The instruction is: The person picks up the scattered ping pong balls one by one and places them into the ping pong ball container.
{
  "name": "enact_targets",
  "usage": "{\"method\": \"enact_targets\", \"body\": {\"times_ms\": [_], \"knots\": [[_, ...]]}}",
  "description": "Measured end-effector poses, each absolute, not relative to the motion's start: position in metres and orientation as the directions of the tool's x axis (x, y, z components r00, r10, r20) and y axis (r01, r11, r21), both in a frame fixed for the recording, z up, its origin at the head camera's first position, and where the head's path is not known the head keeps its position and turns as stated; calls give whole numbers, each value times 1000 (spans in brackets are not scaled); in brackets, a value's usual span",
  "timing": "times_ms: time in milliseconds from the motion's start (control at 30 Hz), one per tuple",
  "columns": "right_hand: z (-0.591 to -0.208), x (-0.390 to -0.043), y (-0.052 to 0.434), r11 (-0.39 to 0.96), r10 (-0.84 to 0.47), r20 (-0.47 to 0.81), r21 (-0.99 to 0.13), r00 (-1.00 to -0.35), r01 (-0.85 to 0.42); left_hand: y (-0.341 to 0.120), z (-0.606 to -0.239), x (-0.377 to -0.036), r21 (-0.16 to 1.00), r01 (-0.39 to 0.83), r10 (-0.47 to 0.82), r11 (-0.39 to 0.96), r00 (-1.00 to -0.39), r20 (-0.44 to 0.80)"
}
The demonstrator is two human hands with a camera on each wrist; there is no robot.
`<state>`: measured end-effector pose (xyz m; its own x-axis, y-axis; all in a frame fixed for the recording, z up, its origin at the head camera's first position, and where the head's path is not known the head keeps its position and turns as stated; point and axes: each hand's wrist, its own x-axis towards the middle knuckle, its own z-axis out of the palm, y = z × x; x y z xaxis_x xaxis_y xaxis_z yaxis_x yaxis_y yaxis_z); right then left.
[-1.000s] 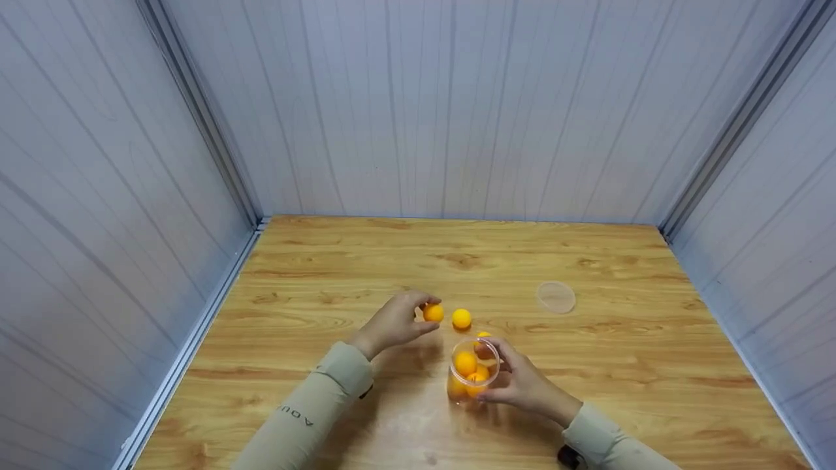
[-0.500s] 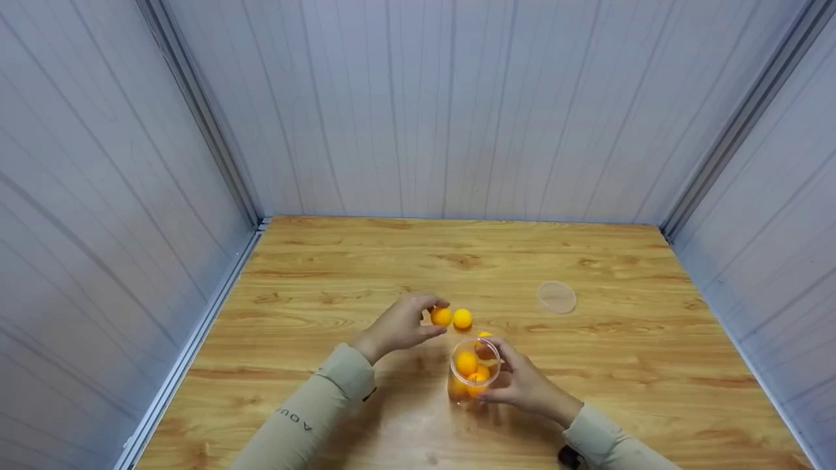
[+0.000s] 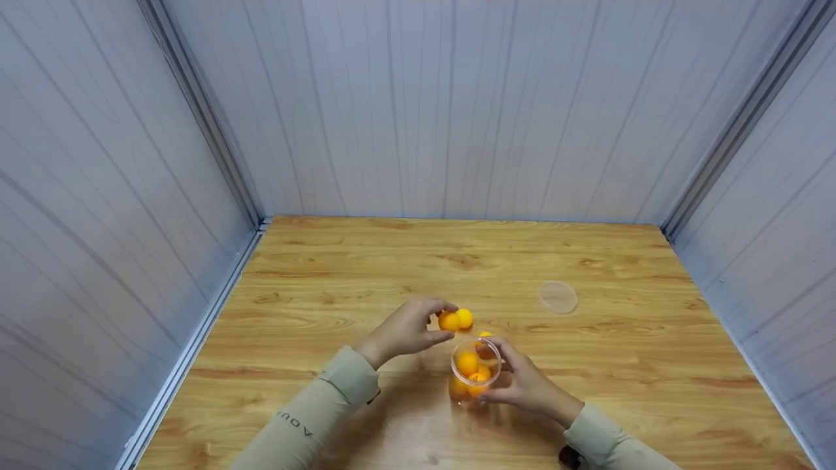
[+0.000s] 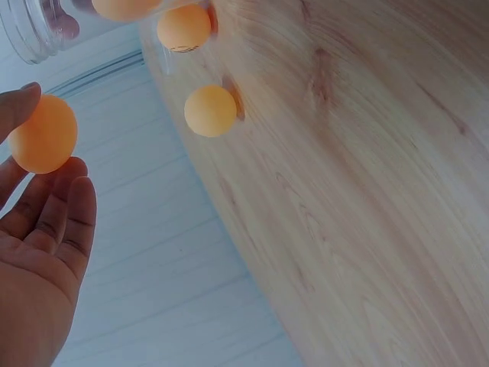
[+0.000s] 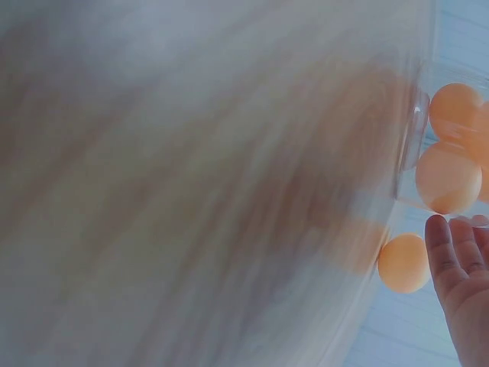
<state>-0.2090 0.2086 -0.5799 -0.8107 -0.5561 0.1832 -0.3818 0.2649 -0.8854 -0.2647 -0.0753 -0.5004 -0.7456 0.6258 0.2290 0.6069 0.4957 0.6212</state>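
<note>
My left hand (image 3: 408, 328) pinches an orange ping-pong ball (image 4: 43, 135) between thumb and fingertips, raised above the tabletop just left of the jar's mouth. A clear plastic jar (image 3: 452, 364) stands upright with several orange balls inside. Around its right side curl the fingers and thumb of my right hand (image 3: 522, 384), steadying it. One loose ball (image 4: 211, 111) lies on the table beyond the jar, partly covered by the held ball in the head view. Another ball (image 5: 403, 263) sits right behind the jar by my right fingertips, mostly hidden in the head view.
A clear round lid (image 3: 557, 297) lies flat on the wood-grain table (image 3: 339, 261), behind and to the right of the jar. Pale panel walls (image 3: 424, 117) enclose the table at the back and on both sides.
My left hand has moved right and slightly nearer with its ball, toward the jar; the ball now overlaps the loose one in view. The right hand and jar stay in place.
</note>
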Motion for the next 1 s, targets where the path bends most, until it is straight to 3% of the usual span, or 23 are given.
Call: {"method": "enact_targets", "body": {"times_ms": [1000], "knots": [[-577,-208,208,259,-564,152,-901,-811,-349,-54,-489,-248,569,702,702,429,-655,280]]}}
